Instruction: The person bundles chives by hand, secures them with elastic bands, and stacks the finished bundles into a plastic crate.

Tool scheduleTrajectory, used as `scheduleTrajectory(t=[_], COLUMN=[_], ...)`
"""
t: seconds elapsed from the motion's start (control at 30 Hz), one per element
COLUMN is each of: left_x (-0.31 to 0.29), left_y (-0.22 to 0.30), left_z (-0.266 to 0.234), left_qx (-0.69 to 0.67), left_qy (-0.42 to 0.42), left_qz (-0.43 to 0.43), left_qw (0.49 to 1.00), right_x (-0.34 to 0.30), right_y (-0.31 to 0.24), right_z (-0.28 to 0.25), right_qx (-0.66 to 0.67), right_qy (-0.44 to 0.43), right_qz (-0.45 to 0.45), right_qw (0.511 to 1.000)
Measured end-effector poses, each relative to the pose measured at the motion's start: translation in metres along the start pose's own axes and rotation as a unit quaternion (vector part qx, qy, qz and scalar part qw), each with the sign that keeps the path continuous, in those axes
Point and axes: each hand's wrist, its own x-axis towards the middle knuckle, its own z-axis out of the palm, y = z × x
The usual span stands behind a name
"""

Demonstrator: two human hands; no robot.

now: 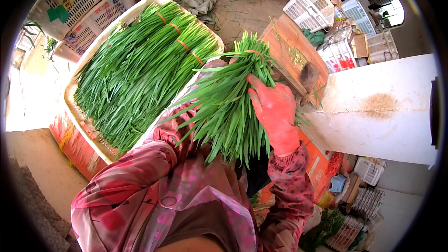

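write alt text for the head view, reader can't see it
A red-gloved right hand touches a banded bundle of long green leaves in front of the wearer's body. To its left, a pale tray holds more bundles; to its right is a wooden board, with white crates beyond.

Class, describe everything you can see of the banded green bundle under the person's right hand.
The bundle consists of long, narrow, flat leaves, fresh-looking and green, with paler ends at the top. An orange-red band crosses it near those ends; below, the leaves fan loosely downward and to the left. It appears between the filled tray and the wooden board. The gloved right hand touches its right side; its underside is hidden.
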Motion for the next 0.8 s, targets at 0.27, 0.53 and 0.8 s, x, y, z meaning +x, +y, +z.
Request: scheduleTrajectory(t=[0.27,0.53,0.8], left_x=[0.007,0.016,0.019], left_y=[0.001,0.0,-0.011], left_z=[-0.007,-0.019,-0.024], left_qx=[-0.026,-0.064,-0.091], left_qy=[-0.03,-0.072,-0.121], left_qz=[-0.006,-0.017,-0.069], left_qw=[0.999,0.995,0.986], right_x=[-0.006,-0.015,-0.013], right_y=[0.003,-0.002,0.048], right_z=[0.017,0.007,-0.016], right_qx=[-0.068,0.23,0.452], right_qy=[0.002,0.084,0.368], right_qz=[0.001,0.199,0.306], right_qw=[0.998,0.949,0.753])
